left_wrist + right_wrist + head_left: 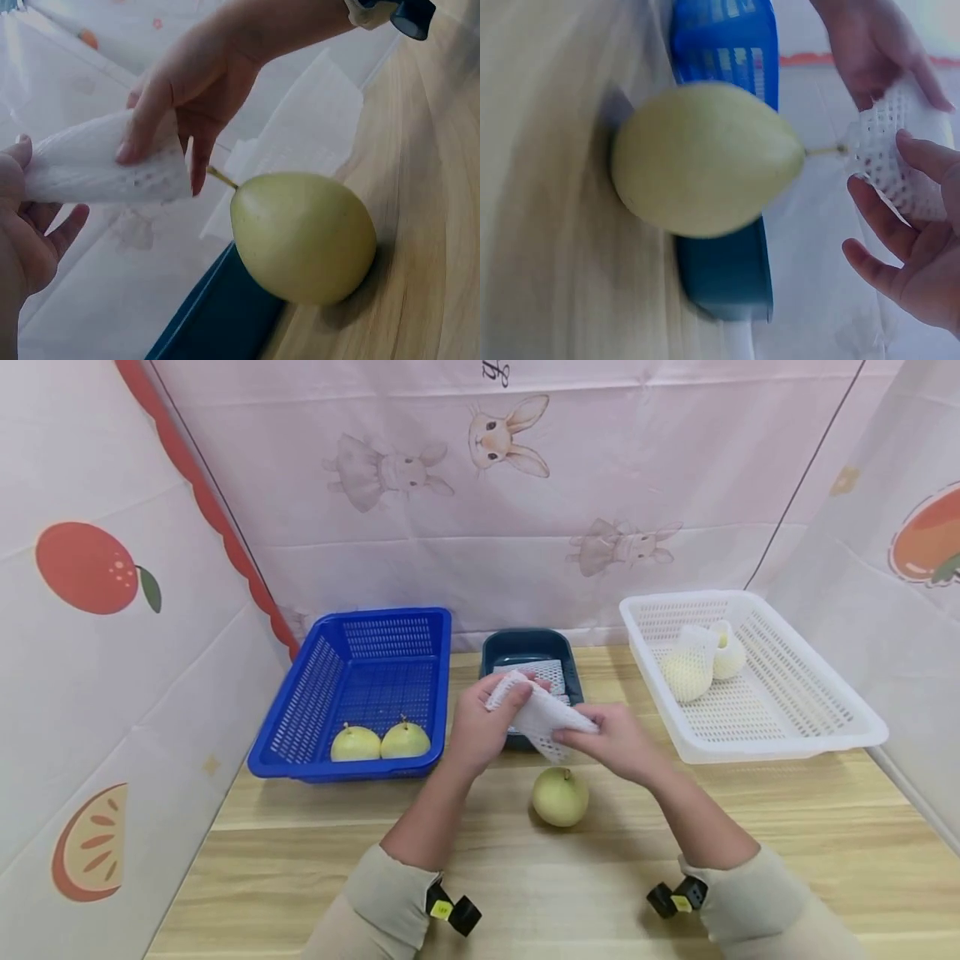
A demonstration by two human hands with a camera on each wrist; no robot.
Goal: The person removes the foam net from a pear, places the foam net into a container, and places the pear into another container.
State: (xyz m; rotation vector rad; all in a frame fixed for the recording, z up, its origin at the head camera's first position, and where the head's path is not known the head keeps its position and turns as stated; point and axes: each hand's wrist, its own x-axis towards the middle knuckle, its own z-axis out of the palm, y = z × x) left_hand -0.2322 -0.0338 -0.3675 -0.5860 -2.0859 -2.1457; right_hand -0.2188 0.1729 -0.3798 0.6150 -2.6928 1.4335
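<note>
Between the two hands stretches a white foam fruit net [543,714], held above the table. My left hand [480,718] pinches one end of it, thumb on top. The other end is pinched by my right hand [611,739], as the right wrist view also shows with the net's mesh [900,142]. Below them a yellow-green pear [560,797] stands on the wooden table, stem up and touched by neither hand. Just behind the hands, a dark teal basket [525,639] holds more foam nets [543,674], partly hidden by the left hand.
A blue basket [348,689] at the left contains two bare pears [381,741]. On the right, a white basket [795,727] holds two pears in foam nets [697,664]. Printed cloth [525,502] walls the back and sides of the wooden table [300,868].
</note>
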